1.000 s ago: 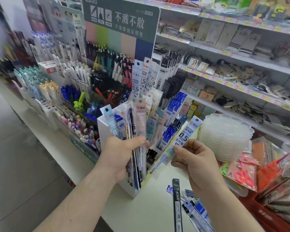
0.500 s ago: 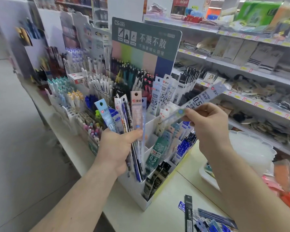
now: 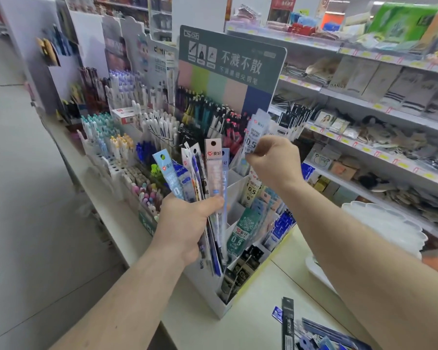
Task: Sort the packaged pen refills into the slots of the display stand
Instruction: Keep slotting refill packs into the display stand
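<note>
The left hand grips a fanned bundle of packaged refills, thumb across the front, the packs rising above the grip and hanging below it, in front of the white display stand on the bench. The right hand pinches a single refill pack near its middle; the pack stands upright above the stand's back slots. More refills lie loose by the bench's near edge.

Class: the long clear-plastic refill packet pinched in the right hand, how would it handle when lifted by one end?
The thin clear-plastic refill packet probably feels light, since the right hand holds it by a pinch. It stands upright unsupported, so fairly stiff. Its glossy film may be slippery.
</note>
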A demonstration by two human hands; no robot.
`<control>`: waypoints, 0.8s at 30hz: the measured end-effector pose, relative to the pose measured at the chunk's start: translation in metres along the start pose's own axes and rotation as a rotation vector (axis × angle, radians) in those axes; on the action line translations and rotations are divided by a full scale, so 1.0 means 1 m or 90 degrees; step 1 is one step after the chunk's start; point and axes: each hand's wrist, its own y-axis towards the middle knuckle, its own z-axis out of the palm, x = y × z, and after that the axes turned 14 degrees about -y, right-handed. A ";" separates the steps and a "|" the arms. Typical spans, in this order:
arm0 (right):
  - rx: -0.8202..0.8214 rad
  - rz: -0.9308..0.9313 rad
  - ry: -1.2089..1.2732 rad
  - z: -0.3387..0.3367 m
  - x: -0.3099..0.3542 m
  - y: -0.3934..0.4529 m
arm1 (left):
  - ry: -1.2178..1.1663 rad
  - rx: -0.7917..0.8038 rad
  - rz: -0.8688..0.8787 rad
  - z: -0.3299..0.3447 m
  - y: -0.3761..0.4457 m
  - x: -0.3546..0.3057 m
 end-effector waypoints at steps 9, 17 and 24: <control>0.060 0.045 -0.188 0.001 0.001 0.000 | -0.013 0.052 -0.033 0.009 -0.012 0.009; 0.209 0.147 0.393 -0.030 -0.010 -0.111 | -0.019 0.078 -0.064 0.014 -0.011 0.020; 0.130 0.138 0.327 -0.013 -0.024 -0.140 | -0.034 0.103 -0.126 0.021 -0.019 0.030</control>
